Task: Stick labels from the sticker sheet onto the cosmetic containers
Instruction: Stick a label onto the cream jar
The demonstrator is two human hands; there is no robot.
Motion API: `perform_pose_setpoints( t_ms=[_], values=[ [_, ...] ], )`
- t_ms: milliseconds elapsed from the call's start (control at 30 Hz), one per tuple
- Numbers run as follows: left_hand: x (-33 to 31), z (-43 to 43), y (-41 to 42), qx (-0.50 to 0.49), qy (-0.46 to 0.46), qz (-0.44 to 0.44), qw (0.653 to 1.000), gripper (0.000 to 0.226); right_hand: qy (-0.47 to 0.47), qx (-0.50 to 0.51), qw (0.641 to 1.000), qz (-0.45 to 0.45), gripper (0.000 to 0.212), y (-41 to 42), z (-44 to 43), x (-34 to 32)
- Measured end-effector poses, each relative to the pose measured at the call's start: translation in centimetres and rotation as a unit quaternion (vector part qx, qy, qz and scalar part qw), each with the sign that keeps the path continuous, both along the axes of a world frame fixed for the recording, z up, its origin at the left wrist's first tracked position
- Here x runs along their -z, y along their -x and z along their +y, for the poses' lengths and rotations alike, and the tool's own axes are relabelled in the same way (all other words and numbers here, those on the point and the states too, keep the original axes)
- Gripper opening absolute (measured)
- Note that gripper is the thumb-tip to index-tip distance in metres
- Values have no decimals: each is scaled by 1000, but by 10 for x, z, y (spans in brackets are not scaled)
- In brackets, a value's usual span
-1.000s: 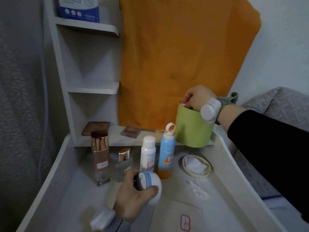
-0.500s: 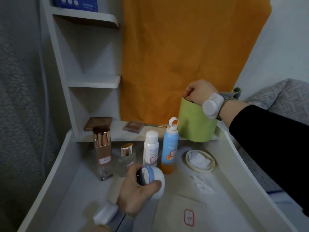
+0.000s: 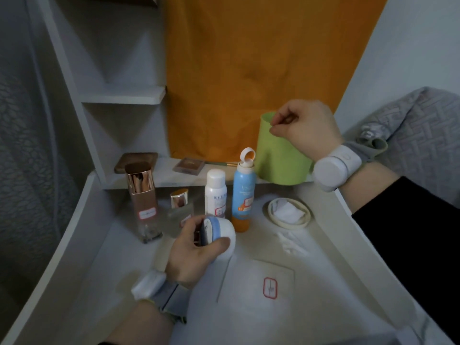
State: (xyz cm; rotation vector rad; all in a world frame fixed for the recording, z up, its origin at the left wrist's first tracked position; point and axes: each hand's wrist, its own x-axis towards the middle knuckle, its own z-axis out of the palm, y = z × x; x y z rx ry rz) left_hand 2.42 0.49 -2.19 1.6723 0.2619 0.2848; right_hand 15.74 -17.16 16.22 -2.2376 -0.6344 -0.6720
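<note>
My left hand grips a round white jar with a blue band, tipped on its side above the table. My right hand hovers over the rim of a green cup, fingers pinched together; whether they hold anything I cannot tell. The sticker sheet lies flat in front, with one red-framed label on it. Behind the jar stand a tall rose-gold capped bottle, a small perfume bottle, a white bottle and a blue-orange spray bottle, each with a red-framed label.
A cream dish with a white pad sits right of the bottles, and crumpled white scraps lie near it. A raised ledge carries a brown compact and a palette. White shelves rise at the left; orange cloth hangs behind.
My right hand has risen out of the green cup and now hovers above its rim with pinched fingers. The left hand keeps the jar in about the same place.
</note>
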Motion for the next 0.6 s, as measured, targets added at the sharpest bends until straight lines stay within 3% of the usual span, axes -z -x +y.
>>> perform_pose_setpoints(
  t_ms=[233,433,600],
  values=[
    [4,-1,-1,3,-37,-23,999,68,-58,-76,987,128,28,29,-3,65],
    [7,-5,-1,10,-83,-23,996,65,-22,-96,975,198,29,47,-11,125],
    [9,-4,-2,12,-127,-27,992,82,21,-90,970,224,33,56,-16,150]
  ],
)
